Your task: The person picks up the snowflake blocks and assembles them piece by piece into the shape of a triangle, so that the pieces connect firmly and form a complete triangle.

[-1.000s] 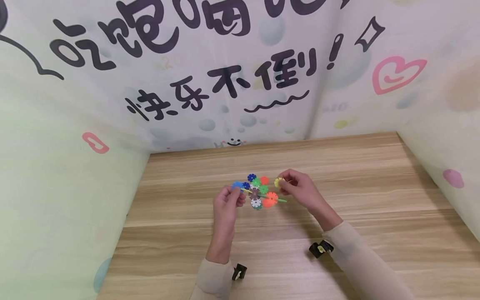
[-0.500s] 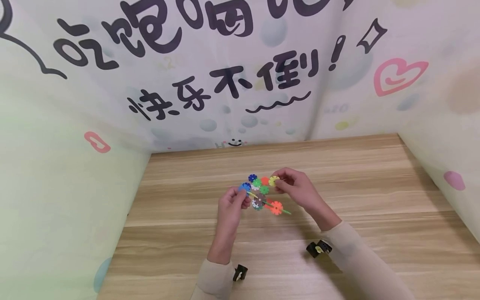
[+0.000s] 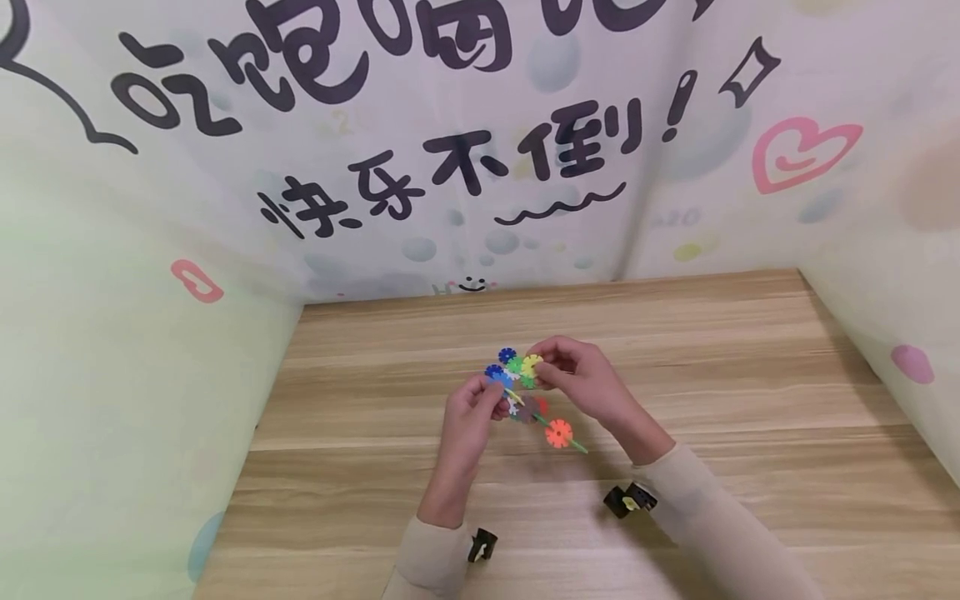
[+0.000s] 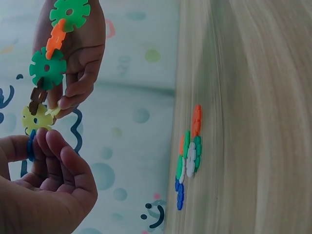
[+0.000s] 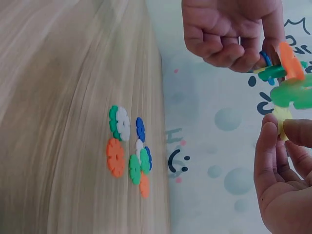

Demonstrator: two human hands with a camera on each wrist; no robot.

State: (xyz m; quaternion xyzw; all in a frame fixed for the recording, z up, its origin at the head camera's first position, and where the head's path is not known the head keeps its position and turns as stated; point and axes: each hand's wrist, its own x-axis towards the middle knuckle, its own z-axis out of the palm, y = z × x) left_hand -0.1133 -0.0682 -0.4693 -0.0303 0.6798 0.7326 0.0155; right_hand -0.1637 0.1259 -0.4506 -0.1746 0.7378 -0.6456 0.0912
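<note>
My left hand (image 3: 471, 410) pinches the blue notched disc (image 4: 31, 145) at one end of a chain of flower-shaped plastic linking discs. From it run a yellow disc (image 4: 35, 120), a brown disc (image 4: 37, 99), a green disc (image 4: 47, 69), an orange disc (image 4: 56, 39) and another green disc (image 4: 69, 12). Between thumb and fingers, my right hand (image 3: 583, 371) pinches a loose yellow disc (image 3: 532, 365), close to the chain's blue and yellow end. The chain slants down to the right in the head view, held over the wooden table.
Several loose discs lie clustered on the wooden table (image 3: 337, 467), among them a white disc (image 5: 124, 125), an orange disc (image 5: 115, 157) and a dark blue disc (image 3: 507, 355). A printed wall (image 3: 420, 250) stands behind the table, with side walls left and right.
My right hand has moved left with its yellow disc, closing in on my left hand. My left hand has shifted slightly right, and the chain's free end has swung down and right.
</note>
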